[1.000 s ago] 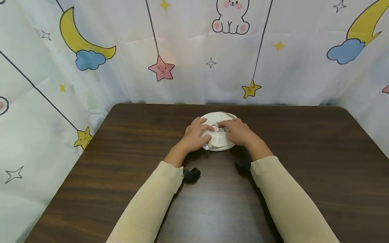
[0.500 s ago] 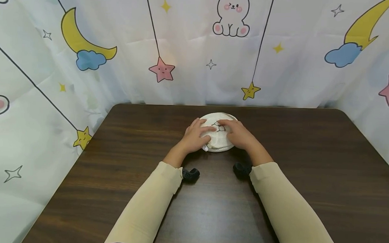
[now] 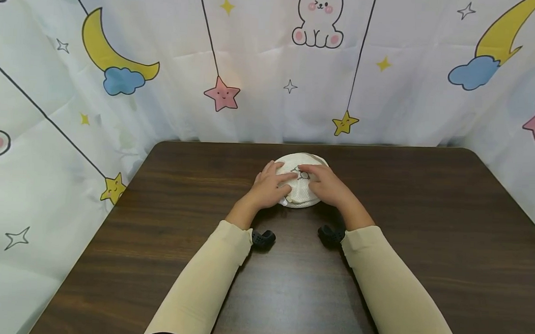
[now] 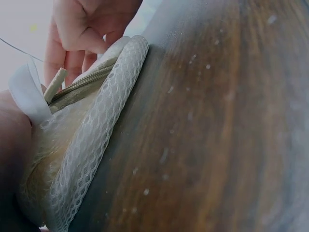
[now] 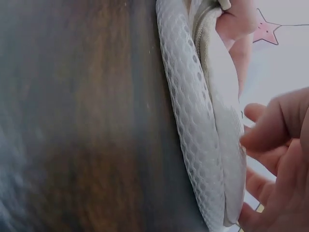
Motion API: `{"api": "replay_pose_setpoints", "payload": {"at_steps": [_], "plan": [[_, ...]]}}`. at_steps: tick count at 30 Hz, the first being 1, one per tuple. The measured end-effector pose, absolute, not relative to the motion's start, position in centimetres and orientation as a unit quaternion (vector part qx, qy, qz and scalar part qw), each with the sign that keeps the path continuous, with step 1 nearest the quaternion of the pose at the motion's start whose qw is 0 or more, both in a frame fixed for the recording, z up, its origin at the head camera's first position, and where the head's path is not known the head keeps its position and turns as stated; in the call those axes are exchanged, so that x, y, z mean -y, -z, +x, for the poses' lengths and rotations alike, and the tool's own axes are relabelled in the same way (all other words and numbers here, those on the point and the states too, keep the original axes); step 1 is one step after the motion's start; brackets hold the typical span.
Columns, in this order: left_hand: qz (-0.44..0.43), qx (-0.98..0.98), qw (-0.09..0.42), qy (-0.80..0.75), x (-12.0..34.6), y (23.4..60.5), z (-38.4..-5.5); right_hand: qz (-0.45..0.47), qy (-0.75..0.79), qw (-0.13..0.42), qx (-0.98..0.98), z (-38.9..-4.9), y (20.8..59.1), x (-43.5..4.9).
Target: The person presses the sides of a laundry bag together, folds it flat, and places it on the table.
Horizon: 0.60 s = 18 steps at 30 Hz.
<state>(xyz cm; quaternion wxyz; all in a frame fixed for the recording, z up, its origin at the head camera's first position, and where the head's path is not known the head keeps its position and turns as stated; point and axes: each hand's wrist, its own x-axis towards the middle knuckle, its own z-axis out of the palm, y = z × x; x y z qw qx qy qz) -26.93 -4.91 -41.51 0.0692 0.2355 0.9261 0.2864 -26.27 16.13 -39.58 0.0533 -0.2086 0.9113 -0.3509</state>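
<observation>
A round, white mesh laundry bag (image 3: 299, 192) with a zipper lies flat on the table near its far edge, a small line drawing on its top. Spread over its left side rests my left hand (image 3: 267, 186), fingers fairly straight. My right hand (image 3: 331, 184) touches the top from the right, forefinger extended over the drawing. In the left wrist view, the zipper (image 4: 82, 87) runs along the side, with a pull tab (image 4: 55, 84) and a white fabric tag (image 4: 29, 92) beside my left thumb. The right wrist view has my right fingers (image 5: 270, 130) loosely bent against the bag.
The dark wood-grain table (image 3: 160, 207) stretches around the bag on all sides. Behind it hangs a white curtain (image 3: 263, 49) printed with moons, stars and a bear-like figure. A black device (image 3: 262, 239) sits at my left cuff, another (image 3: 330, 235) at my right.
My right wrist and cuff have shifted slightly down and left, and the right thumb lies a little farther left on the bag. My left hand and the bag stay almost in place.
</observation>
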Motion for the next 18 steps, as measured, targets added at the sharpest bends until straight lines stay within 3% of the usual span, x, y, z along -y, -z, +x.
{"api": "replay_pose_setpoints", "payload": {"at_steps": [7, 18], "plan": [[0.239, -0.916, 0.044, -0.318, 5.1, 41.3, -26.9, -0.214, 0.375, 0.05, -0.901, -26.4, 40.0, -16.5], [0.221, -0.912, -0.011, -0.345, 6.1, 40.7, -26.4, -0.183, 0.341, 0.001, -0.922, -25.6, 39.5, -16.9]]}}
